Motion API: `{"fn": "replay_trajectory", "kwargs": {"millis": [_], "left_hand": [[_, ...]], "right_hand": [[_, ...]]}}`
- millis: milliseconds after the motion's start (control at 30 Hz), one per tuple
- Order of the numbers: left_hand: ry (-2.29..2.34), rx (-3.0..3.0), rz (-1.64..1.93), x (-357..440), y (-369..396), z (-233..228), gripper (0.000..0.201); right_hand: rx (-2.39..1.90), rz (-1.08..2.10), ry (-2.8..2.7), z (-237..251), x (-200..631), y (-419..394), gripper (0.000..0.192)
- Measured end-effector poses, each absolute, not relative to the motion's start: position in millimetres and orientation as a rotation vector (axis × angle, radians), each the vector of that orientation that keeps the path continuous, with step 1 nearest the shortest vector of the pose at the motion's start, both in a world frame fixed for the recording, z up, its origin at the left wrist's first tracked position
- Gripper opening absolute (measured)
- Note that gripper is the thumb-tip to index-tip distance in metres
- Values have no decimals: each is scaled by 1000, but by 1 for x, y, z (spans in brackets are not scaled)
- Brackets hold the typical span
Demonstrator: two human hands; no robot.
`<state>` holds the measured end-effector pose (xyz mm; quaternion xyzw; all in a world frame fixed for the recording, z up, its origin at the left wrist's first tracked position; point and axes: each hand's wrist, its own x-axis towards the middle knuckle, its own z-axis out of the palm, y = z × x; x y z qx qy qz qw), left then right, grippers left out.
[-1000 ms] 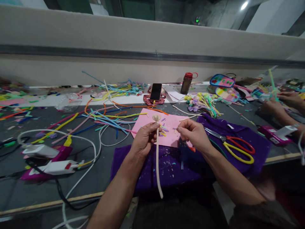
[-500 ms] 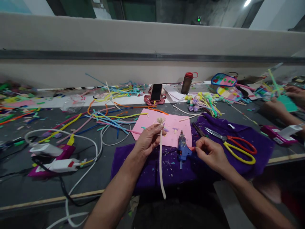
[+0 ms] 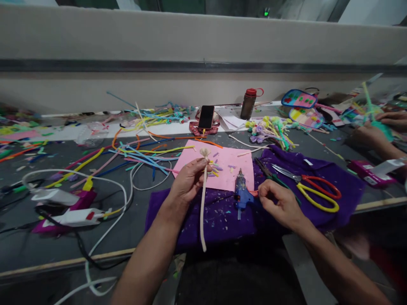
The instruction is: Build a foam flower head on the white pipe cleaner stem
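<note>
My left hand (image 3: 190,178) pinches a cream pipe-cleaner flower (image 3: 204,212), its bunched head upward and its long stem hanging down past the fingers. Beneath it lies a pink sheet (image 3: 184,159) scattered with small purple and yellow pipe-cleaner pieces (image 3: 215,169). A blue glue gun (image 3: 242,194) rests nozzle-away on a purple cloth (image 3: 203,220), overlapping the sheet. Just right of its red trigger, my right hand (image 3: 280,203) is closed, fingers curled together; whatever they hold, if anything, is hidden. Dark-handled pliers (image 3: 267,171) lie partly behind that hand, with red-and-yellow scissors (image 3: 307,188) farther right.
White cables and a magenta power strip (image 3: 79,201) lie at left, near loose pipe cleaners (image 3: 140,156). A phone (image 3: 206,117), a red-capped bottle (image 3: 249,103) and bunched pipe-cleaner flowers (image 3: 273,131) stand behind. Another person's hands (image 3: 375,133) hold green material at right.
The view has tilted down slightly. My left hand has moved a little left with the flower, showing more of the coloured pieces on the sheet. My right hand stays beside the glue gun.
</note>
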<state>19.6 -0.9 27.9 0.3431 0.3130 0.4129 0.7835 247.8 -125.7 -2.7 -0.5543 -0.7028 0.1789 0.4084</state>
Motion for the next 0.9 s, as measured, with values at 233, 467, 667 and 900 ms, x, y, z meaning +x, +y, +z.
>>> {"fn": "replay_trajectory", "kwargs": {"millis": [233,467,667,900], "left_hand": [[680,768,902,18,-1,30,17],[710,764,945,17,-2,35,18],[705,841,820,26,-4,26,17],[848,1009,713,40,-11,10,20]], "right_hand": [[-1304,469,-1800,-7,251,-126,15],[-1338,368,-1714,-4,255,-130,18],[-1439,335,-1698,-4,268,-131,23],[-1512,109,-2024,-4,256,-128,21]]}}
